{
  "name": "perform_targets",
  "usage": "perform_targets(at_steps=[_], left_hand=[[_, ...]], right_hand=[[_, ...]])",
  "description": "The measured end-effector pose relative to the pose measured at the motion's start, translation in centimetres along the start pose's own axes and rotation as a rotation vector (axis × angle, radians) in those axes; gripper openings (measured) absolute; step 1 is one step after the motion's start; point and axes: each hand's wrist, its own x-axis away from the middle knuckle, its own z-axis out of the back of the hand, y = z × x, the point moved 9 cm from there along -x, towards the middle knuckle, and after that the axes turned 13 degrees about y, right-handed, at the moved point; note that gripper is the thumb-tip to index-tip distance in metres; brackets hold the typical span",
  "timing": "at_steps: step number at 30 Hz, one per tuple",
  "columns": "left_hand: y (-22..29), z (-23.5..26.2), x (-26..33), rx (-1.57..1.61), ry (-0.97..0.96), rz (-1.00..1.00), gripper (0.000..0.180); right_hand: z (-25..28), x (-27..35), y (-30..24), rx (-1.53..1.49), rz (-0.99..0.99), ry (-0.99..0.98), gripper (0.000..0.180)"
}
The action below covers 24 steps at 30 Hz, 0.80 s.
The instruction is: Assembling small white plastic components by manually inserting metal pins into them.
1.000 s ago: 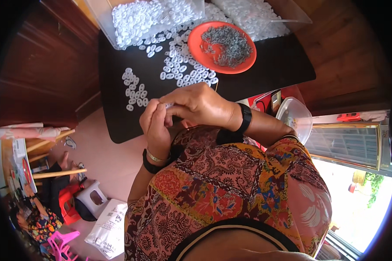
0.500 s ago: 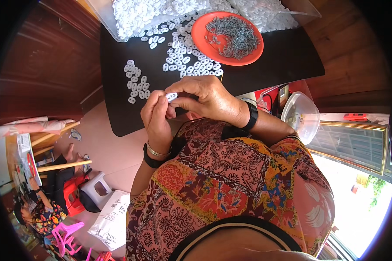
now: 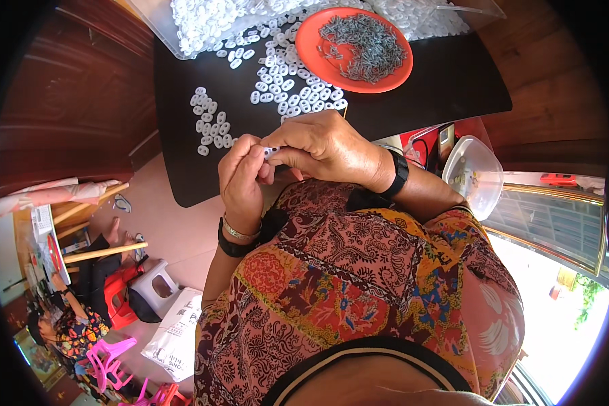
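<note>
My left hand (image 3: 240,177) and my right hand (image 3: 325,145) meet over the near edge of a black table (image 3: 446,81). Together they pinch a small white plastic piece (image 3: 271,151) between the fingertips; most of it is hidden. Two loose groups of the same white oval pieces lie on the table, a smaller group (image 3: 210,122) at the left and a larger group (image 3: 294,84) in the middle. An orange plate (image 3: 392,78) holds a heap of small grey metal parts (image 3: 362,44).
A clear tray (image 3: 203,20) heaped with white pieces stands at the table's far edge. A clear plastic bowl (image 3: 474,172) sits low at the right. Another person sits on the floor at the lower left, by a small stool (image 3: 152,287) and a white bag (image 3: 172,335).
Both hands have stayed together over the table edge, working the small white piece between the fingertips. The view has shifted slightly; the table's objects have not moved.
</note>
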Motion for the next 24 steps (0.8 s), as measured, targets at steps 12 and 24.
perform_targets(at_steps=[12, 24], left_hand=[[0.6, 0.4, -0.1, -0.059, 0.096, -0.055, 0.025], [0.6, 0.8, 0.3, -0.056, 0.1, -0.051, 0.024]], right_hand=[[-0.2, 0.5, 2.1, -0.221, -0.32, -0.005, 0.028], [-0.6, 0.7, 1.8, -0.225, -0.306, -0.005, 0.027]])
